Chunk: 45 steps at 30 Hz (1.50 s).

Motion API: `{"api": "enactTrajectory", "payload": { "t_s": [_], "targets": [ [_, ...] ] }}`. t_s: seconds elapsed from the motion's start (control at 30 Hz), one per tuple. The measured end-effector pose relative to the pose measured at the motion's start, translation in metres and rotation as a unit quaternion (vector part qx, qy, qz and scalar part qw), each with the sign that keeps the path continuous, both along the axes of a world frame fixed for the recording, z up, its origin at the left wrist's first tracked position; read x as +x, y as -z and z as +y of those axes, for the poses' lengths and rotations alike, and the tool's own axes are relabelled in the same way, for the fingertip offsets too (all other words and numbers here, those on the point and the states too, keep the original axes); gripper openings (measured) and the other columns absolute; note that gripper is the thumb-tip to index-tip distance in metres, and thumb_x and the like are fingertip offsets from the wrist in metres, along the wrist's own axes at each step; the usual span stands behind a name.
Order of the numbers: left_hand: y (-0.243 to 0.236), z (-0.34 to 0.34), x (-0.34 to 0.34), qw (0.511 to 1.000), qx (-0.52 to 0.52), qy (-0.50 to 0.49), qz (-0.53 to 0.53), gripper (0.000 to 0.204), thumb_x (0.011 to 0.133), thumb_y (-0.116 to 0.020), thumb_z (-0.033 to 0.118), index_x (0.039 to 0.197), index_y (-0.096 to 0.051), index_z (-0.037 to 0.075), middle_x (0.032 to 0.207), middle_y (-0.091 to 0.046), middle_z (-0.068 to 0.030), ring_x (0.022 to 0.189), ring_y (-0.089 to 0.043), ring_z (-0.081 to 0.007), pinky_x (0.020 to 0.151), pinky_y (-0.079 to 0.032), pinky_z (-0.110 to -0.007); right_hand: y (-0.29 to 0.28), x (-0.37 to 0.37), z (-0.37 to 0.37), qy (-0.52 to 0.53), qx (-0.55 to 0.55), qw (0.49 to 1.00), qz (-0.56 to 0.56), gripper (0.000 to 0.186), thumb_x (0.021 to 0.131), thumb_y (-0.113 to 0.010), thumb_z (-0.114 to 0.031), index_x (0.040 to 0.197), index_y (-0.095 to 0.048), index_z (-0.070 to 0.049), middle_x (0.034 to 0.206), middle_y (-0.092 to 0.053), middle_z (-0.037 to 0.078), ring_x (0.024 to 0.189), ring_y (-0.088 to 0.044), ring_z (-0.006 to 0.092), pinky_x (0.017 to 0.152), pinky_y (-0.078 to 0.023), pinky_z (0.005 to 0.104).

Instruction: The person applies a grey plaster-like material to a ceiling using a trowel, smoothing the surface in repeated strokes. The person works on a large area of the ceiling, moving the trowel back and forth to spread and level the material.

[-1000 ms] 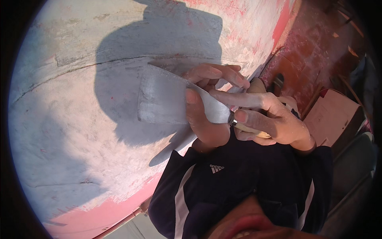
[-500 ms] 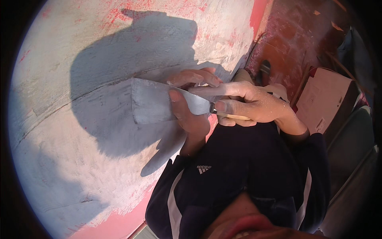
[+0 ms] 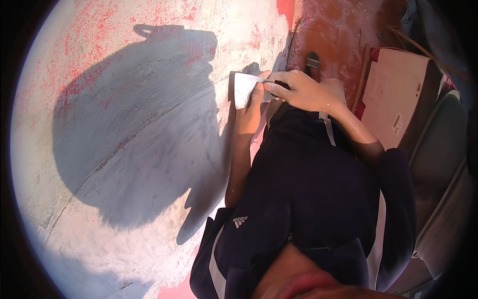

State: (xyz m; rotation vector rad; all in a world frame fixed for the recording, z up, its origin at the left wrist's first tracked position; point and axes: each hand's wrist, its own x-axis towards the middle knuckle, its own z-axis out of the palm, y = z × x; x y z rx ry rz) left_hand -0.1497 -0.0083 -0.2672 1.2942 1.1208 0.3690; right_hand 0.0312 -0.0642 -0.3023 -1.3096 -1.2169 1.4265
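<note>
A putty knife (image 3: 244,91) with a wide flat metal blade is held in front of the wall, its blade turned to the left and catching bright light. My right hand (image 3: 309,90), dusted with white powder, is closed round its handle, which is mostly hidden by the fingers. My left hand (image 3: 252,110) pinches the blade near its narrow end, thumb on the face towards me and the other fingers largely behind it. The patchy white wall (image 3: 149,159) with red paint traces stands just to the left; whether the blade touches it I cannot tell.
A long crack (image 3: 122,144) runs along the wall, beneath a large shadow. A pale box-like object (image 3: 396,92) stands at the right beside a grey-green padded surface (image 3: 438,144). A foot in a dark sandal (image 3: 312,62) rests on the dusty reddish floor (image 3: 338,42).
Both hands and the putty knife have moved up in the view, farther from my body. The blade has tilted and now shines brightly. The view has shifted, and the shadow sits farther left.
</note>
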Motion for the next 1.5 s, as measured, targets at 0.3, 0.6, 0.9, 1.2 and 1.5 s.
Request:
{"api": "enactTrajectory", "payload": {
  "t_s": [0.3,0.6,0.9,1.2,1.5],
  "targets": [
    [0.024,0.001,-0.015,0.987,-0.122,-0.088,-0.062,0.046,0.108,-0.043,0.032,0.129,-0.05,-0.009,0.117,-0.063,-0.0203,0.102,-0.065,-0.0296,0.09,-0.056,-0.047,0.04,-0.008,0.012,0.06,-0.03,0.996,0.056,0.038,0.1,-0.053,-0.038,0.098,-0.065,-0.002,0.083,-0.065,0.018,0.073,-0.063,0.0331,0.07,-0.048,0.0444],
    [0.05,0.01,-0.013,0.984,-0.161,-0.052,-0.057,0.057,0.109,-0.042,0.035,0.143,-0.033,-0.01,0.132,-0.055,-0.0239,0.122,-0.059,-0.0355,0.106,-0.048,-0.051,0.074,-0.04,0.038,0.224,0.032,0.972,-0.071,0.038,0.091,-0.066,-0.048,0.096,-0.076,-0.011,0.077,-0.07,0.013,0.076,-0.067,0.0329,0.069,-0.05,0.0416],
    [0.063,-0.001,-0.022,0.971,-0.18,-0.099,-0.125,0.073,0.106,-0.047,0.042,0.151,-0.02,-0.009,0.145,-0.041,-0.0263,0.133,-0.05,-0.0396,0.114,-0.042,-0.051,0.084,-0.052,0.043,0.234,-0.016,0.97,-0.06,0.047,0.082,-0.073,-0.06,0.09,-0.079,-0.015,0.068,-0.069,0.006,0.066,-0.067,0.0253,0.064,-0.05,0.0367],
    [0.067,-0.01,-0.014,0.977,-0.14,-0.155,-0.04,0.068,0.107,-0.045,0.04,0.147,-0.028,-0.013,0.138,-0.05,-0.0263,0.125,-0.057,-0.036,0.112,-0.043,-0.046,0.09,-0.059,0.04,0.25,-0.053,0.965,-0.06,0.047,0.081,-0.073,-0.06,0.088,-0.079,-0.014,0.073,-0.071,0.007,0.069,-0.069,0.0262,0.065,-0.051,0.0367],
    [0.057,-0.022,-0.009,0.98,-0.065,-0.176,-0.059,0.064,0.108,-0.047,0.038,0.142,-0.034,-0.014,0.127,-0.056,-0.0301,0.12,-0.061,-0.0363,0.112,-0.045,-0.045,0.08,-0.058,0.038,0.244,0.0,0.969,-0.025,0.042,0.082,-0.075,-0.054,0.089,-0.079,-0.013,0.074,-0.072,0.007,0.068,-0.068,0.0269,0.065,-0.052,0.0356]
  ]
}}
